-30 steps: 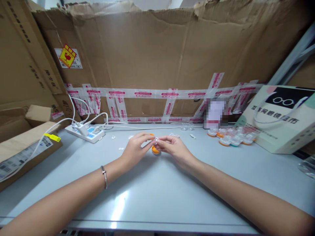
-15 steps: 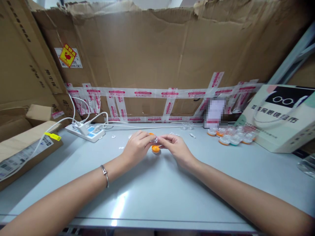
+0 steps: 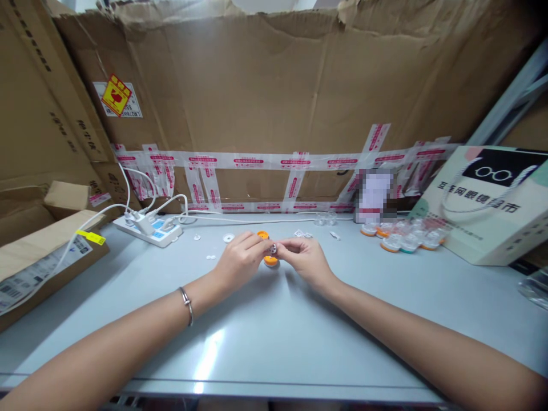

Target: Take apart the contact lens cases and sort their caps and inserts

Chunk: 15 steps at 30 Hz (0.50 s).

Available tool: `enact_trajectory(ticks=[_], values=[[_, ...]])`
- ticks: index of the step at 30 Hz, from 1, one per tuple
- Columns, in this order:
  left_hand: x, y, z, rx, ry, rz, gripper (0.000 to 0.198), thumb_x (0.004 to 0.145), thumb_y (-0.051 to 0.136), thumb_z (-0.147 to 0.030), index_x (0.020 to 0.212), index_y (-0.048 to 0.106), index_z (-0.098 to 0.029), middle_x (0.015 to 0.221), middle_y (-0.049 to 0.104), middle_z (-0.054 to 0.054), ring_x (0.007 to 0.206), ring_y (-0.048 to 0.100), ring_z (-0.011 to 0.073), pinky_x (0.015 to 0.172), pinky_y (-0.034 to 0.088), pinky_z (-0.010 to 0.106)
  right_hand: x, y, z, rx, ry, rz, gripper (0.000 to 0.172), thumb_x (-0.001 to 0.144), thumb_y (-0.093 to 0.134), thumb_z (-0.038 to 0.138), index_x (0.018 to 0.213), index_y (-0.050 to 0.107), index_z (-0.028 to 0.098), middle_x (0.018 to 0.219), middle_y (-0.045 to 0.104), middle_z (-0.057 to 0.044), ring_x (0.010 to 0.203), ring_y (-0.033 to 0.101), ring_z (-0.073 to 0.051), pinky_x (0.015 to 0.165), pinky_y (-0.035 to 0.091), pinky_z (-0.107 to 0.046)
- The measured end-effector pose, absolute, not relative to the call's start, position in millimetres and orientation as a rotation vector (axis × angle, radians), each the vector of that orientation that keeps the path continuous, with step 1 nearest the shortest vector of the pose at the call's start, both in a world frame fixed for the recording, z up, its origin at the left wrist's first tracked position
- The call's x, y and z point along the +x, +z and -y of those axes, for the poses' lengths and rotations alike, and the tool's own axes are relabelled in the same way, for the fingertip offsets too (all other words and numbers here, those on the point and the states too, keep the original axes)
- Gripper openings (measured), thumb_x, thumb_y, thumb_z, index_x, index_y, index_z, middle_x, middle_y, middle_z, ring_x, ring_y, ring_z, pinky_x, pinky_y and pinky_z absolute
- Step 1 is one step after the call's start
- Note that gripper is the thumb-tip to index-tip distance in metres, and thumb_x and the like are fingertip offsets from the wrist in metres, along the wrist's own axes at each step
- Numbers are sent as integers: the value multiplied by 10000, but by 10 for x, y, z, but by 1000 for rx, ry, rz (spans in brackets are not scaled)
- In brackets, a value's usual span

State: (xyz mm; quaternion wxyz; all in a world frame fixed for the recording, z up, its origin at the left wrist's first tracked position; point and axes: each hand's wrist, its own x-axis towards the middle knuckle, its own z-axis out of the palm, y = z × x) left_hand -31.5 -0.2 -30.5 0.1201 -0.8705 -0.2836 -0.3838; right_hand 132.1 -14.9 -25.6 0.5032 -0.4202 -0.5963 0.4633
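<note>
My left hand (image 3: 240, 260) and my right hand (image 3: 303, 258) meet at the middle of the grey table (image 3: 274, 337), fingertips pinched together on a tiny clear part (image 3: 273, 249). Just under the fingers sits a small orange piece (image 3: 270, 261) on the table. Another orange piece (image 3: 262, 234) lies right behind my left hand. A bracelet circles my left wrist. Small clear bits (image 3: 229, 238) lie scattered behind the hands.
A white power strip (image 3: 149, 229) with cables lies at the back left. Several small orange and teal cased pieces (image 3: 400, 238) cluster at the back right beside a printed paper bag (image 3: 488, 205). Cardboard walls (image 3: 274, 103) close the back; a cardboard box (image 3: 43, 257) sits left.
Both hands have dropped slightly toward the table while staying pinched together on the small part. More of the orange piece behind my left hand now shows.
</note>
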Motion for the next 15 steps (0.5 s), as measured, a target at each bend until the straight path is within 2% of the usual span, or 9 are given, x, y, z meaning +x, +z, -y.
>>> enact_trajectory(ticks=[8,12,15], values=[[-304,-332,21,-2517,-1059,786,196,870,438,-183,877,634,-166,730,635,53,687,536,144,665,423,279,1324,-393,85,-980,1191,1339,260,640,651,374,744,719,146,704,701,-44,666,633,-160,708,502,-310],[-306,-347,-4,-2624,-1217,909,166,855,485,-226,877,646,-192,752,652,42,682,550,135,670,433,276,1329,-397,64,-1017,1296,1294,311,616,670,406,769,709,139,665,690,-43,634,637,-153,685,513,-304],[-304,-336,-1,-2729,-1387,1097,124,811,549,-212,872,657,-210,798,665,34,735,572,143,710,447,290,1332,-346,69,-1045,1343,1253,287,592,694,387,736,691,139,658,688,-35,635,641,-143,664,520,-277]])
